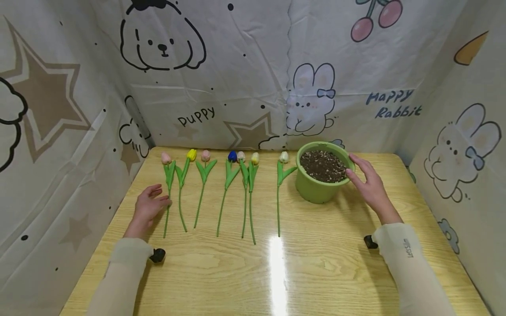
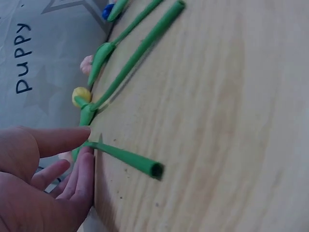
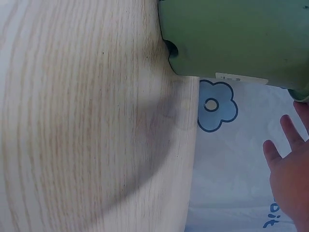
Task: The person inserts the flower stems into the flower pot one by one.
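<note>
My left hand (image 1: 148, 204) is beside the leftmost artificial tulip, a pink one (image 1: 166, 158). In the left wrist view, its green stem (image 2: 126, 158) passes between the thumb and the fingers, which stand apart. The green flowerpot (image 1: 316, 189), filled with dark soil (image 1: 323, 166), stands at the table's back right. My right hand (image 1: 370, 186) is at the pot's right rim, fingers fairly straight and spread, fingertips at the edge. From the right wrist, the pot's side (image 3: 236, 41) shows, and the right hand (image 3: 292, 176) is partly cut off by the frame.
More tulips lie in a row across the wooden table (image 1: 316, 272): yellow (image 1: 191, 154), pink (image 1: 206, 155), blue (image 1: 232, 156), pale pink (image 1: 241, 156), pale yellow (image 1: 254, 158) and white (image 1: 283, 157). The white one lies close to the pot. Printed cloth (image 1: 245, 52) encloses the back and sides.
</note>
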Motion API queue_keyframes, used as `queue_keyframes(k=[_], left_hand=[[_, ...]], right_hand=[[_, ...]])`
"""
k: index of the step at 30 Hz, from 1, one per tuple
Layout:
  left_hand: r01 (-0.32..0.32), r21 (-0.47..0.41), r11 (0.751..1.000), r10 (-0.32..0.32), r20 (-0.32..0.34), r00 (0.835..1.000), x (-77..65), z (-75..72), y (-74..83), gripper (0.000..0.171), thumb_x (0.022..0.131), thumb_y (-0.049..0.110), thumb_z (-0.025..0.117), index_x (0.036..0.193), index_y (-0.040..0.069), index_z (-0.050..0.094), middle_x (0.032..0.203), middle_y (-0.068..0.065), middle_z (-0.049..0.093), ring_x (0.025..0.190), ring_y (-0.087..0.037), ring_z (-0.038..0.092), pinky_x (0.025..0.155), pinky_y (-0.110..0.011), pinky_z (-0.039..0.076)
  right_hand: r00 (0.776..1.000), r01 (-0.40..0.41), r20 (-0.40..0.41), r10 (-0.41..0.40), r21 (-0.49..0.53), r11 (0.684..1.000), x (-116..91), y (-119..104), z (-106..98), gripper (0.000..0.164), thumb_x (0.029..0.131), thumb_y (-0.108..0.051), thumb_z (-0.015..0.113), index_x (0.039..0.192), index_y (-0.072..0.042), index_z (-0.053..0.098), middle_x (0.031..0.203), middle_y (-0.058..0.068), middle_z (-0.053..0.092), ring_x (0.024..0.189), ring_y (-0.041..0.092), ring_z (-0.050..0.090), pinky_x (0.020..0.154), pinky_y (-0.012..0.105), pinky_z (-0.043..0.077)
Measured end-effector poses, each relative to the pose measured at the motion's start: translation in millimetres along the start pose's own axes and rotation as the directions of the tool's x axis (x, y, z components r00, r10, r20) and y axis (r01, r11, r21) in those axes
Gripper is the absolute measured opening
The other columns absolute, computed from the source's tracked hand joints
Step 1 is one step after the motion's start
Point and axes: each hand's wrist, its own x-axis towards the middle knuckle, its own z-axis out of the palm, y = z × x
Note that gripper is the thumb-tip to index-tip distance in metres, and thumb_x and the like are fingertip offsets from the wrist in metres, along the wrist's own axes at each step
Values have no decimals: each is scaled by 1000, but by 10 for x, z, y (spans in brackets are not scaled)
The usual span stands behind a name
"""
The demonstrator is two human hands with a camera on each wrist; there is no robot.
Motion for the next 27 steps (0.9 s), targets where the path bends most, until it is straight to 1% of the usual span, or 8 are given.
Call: queue_keyframes(k=[3, 6, 11, 14, 18, 22, 24, 27], left_hand=[[-13, 17, 1000, 13, -21, 1000, 3, 33, -19, 76, 95, -7, 66, 161, -1, 28, 163, -28, 31, 141, -45, 49, 77, -9, 54], [-26, 34, 999, 28, -58, 998, 10, 60, -38, 70, 95, -9, 65, 158, -3, 33, 161, -27, 35, 139, -44, 51, 75, -7, 53], [-24, 69, 997, 33, -130, 991, 44, 80, -74, 61, 95, -6, 65, 151, -4, 43, 156, -25, 45, 134, -42, 57, 73, -6, 53], [-28, 78, 997, 40, -154, 987, 56, 89, -68, 57, 94, -4, 68, 148, -3, 48, 153, -24, 49, 131, -42, 60, 73, -7, 54], [-18, 96, 995, 31, -136, 990, -7, 48, -24, 56, 94, 2, 71, 146, 0, 51, 148, -24, 52, 128, -40, 60, 76, -11, 54], [9, 193, 981, 7, -85, 996, -129, -24, -1, 58, 93, 9, 75, 145, 0, 52, 144, -26, 54, 126, -41, 59, 81, -22, 55], [5, 233, 972, 7, -50, 999, -166, -38, -8, 59, 92, 8, 76, 146, -2, 52, 144, -28, 53, 127, -43, 59, 83, -25, 57], [-19, 256, 967, 26, -22, 999, -176, -20, -18, 59, 91, 3, 74, 145, -4, 51, 142, -29, 53, 127, -45, 60, 81, -24, 59]], right_hand=[[1000, -1, 2, 1, 8, 1000, -2, 4, 4, 58, 108, -27, 57, 161, -14, 38, 162, 24, 37, 149, 51, 31, 119, 77, 21], [1000, -4, 2, 4, 17, 1000, 1, 12, 9, 58, 108, -27, 57, 161, -14, 38, 162, 24, 36, 149, 52, 31, 119, 77, 21], [1000, -5, 2, 5, 28, 1000, -3, 16, 15, 57, 108, -27, 56, 161, -14, 38, 163, 24, 35, 149, 52, 30, 119, 77, 20], [1000, -11, -8, 11, 25, 1000, -6, 17, 18, 57, 108, -28, 57, 161, -15, 39, 163, 23, 36, 150, 50, 30, 119, 77, 21], [1000, -22, -8, 22, 26, 999, 4, 38, 30, 58, 108, -31, 56, 161, -16, 38, 164, 22, 35, 151, 49, 29, 120, 76, 20], [1000, -23, 7, 23, 21, 1000, 9, 47, 39, 59, 108, -32, 56, 162, -16, 37, 164, 21, 34, 151, 50, 29, 120, 76, 20], [1000, -24, 9, 23, 16, 1000, 5, 44, 33, 59, 108, -32, 56, 162, -15, 37, 164, 21, 34, 151, 50, 29, 119, 77, 20], [1000, -28, 7, 28, 10, 1000, 0, 41, 17, 59, 108, -32, 56, 162, -15, 37, 164, 22, 35, 151, 50, 29, 119, 78, 20]])
